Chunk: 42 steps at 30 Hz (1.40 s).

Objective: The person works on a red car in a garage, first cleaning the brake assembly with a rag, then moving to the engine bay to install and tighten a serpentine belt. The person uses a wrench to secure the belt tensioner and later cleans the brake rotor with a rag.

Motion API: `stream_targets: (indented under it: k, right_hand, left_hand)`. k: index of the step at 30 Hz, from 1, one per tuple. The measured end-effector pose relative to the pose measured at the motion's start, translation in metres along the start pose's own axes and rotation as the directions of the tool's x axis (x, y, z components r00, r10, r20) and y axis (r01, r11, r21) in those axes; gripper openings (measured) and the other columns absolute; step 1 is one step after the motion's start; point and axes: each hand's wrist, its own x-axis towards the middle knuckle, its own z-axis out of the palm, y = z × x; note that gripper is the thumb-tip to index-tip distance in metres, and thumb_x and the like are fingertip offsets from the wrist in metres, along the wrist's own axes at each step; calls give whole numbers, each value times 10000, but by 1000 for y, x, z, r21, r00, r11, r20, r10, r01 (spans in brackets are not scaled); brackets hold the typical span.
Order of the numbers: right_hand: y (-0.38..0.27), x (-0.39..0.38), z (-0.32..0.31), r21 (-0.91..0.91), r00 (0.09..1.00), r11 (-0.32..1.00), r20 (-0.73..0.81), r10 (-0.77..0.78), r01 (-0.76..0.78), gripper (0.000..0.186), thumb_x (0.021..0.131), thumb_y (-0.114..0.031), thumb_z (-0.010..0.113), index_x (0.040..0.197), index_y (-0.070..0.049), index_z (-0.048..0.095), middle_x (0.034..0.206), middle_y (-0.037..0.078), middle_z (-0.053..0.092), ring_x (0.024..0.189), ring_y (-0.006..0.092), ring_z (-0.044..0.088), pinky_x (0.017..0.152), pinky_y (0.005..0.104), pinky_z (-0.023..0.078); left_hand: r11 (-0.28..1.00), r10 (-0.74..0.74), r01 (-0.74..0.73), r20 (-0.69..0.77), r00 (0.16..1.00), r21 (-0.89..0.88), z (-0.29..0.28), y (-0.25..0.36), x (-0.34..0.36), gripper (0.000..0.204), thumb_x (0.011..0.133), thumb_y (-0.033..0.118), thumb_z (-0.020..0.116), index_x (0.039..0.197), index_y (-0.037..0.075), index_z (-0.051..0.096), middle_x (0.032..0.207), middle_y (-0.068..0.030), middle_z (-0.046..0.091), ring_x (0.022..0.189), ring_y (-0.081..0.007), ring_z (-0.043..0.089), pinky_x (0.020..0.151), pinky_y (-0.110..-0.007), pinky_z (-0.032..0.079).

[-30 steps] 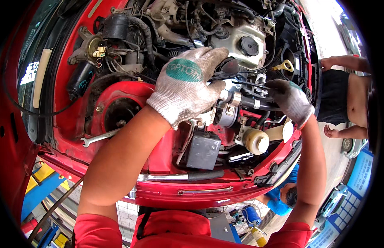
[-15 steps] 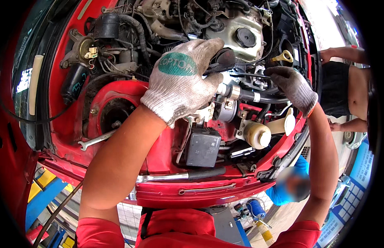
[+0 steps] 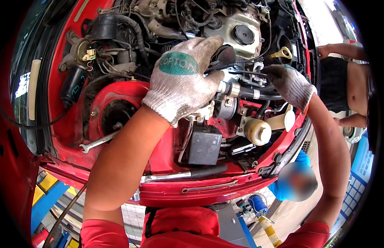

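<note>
- Under the fingers of the left hand (image 3: 184,78), which wears a grey knit work glove with a green oval patch, sits a dark rounded part with a maroon sheen (image 3: 225,54); the fingers are curled over it, gripping it, above the middle of the red car's engine bay (image 3: 117,93)
- Just right of that hand, a thin dark rod (image 3: 245,73) runs across to the right hand (image 3: 289,84), which wears a darker grey soiled glove; its fingertips are closed together around the rod's end
- Between and below the two hands lie a silver metal fitting (image 3: 230,89) and a thick black hose (image 3: 262,94)
- Below the right hand stands a cream plastic reservoir with a round cap (image 3: 258,131)
- Below the left wrist sits a black square plastic box (image 3: 204,145)
- Above the right hand, a yellow looped dipstick handle (image 3: 285,53) stands near a black round filler cap (image 3: 244,34)
- Left of the left forearm, a silver open-ended spanner (image 3: 99,141) lies on the red inner wing beside the strut mount
- Well beyond the right hand, at the right edge, another person's bare torso in a black top (image 3: 345,87) is in view
</note>
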Motion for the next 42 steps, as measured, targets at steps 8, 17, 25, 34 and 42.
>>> stream_targets:
  k: [8, 17, 25, 34, 42]
  right_hand:
    - [-7, 3, -4, -37, 994, 997, 83, 65, -62, 346, 989, -189, 544, 1267, -24, 665, 1138, 203, 714, 1063, 354, 683, 935, 412, 517]
    - [-34, 16, -16, -242, 994, 970, 108, 17, 10, 347, 969, -189, 498, 1224, -51, 688, 1082, 203, 730, 1025, 369, 700, 917, 444, 539]
    - [-36, -8, -10, -248, 994, 964, 23, 103, -94, 341, 1027, -296, 495, 1217, -75, 673, 1091, 193, 718, 1046, 386, 678, 904, 468, 534]
    - [34, -11, 17, 94, 994, 994, -99, -38, 47, 334, 1032, -249, 537, 1261, -36, 652, 1090, 171, 716, 990, 330, 702, 872, 396, 543]
    - [23, -1, 13, -229, 998, 972, -30, -56, 48, 376, 1027, -373, 499, 1008, -54, 696, 903, 198, 703, 906, 396, 683, 805, 484, 536]
  left_hand:
    - [1000, -7, 6, -12, 1000, -22, -2, 1, 0, 603, 794, 201, 779, 1347, 41, 598, 1284, -179, 655, 1206, -351, 622, 1034, -409, 504]
    - [1000, -2, 2, 14, 1000, -5, -4, 3, -2, 589, 808, 217, 761, 1350, 55, 598, 1290, -173, 652, 1218, -340, 614, 1048, -413, 493]
    - [1000, 14, -14, -5, 1000, 24, -1, -2, -3, 589, 820, 288, 761, 1348, 78, 603, 1293, -156, 654, 1223, -344, 606, 1039, -428, 495]
    - [998, -39, 40, 17, 999, -53, -4, 4, -3, 587, 798, 146, 781, 1349, 52, 604, 1259, -165, 660, 1190, -303, 640, 1024, -373, 508]
    - [998, -44, 46, 50, 998, -49, -2, 4, -1, 596, 797, 139, 781, 1358, 51, 602, 1310, -157, 644, 1227, -285, 624, 1053, -361, 489]
